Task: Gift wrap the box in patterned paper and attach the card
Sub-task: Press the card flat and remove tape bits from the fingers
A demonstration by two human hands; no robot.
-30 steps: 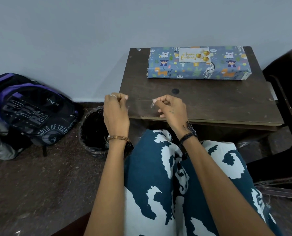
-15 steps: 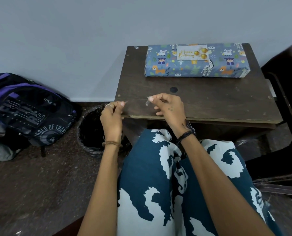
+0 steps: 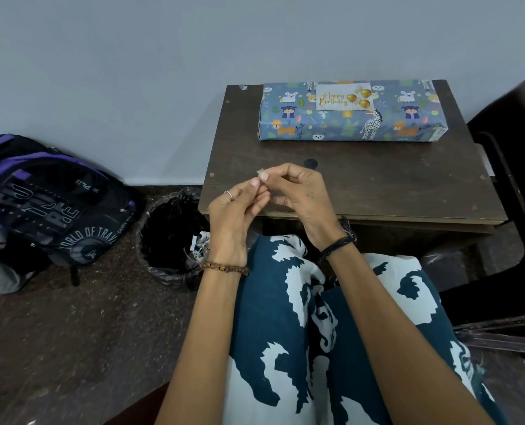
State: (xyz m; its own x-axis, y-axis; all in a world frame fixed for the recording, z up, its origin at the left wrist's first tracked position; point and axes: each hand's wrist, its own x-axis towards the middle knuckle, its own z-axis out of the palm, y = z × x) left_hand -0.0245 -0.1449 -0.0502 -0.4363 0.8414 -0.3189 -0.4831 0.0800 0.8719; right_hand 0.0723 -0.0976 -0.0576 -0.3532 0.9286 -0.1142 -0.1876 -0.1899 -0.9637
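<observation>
Both hands have met, fingers (image 3: 262, 176) pinching one tape scrap (image 3: 259, 172); one wrapped box (image 3: 347, 118).

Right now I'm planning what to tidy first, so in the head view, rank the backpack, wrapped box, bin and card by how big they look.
1. Backpack and wrapped box: look alike, and the backpack is cut off at the frame edge, so no ranking.
2. Bin, partly hidden by the left hand.
3. Card, smallest.
</observation>
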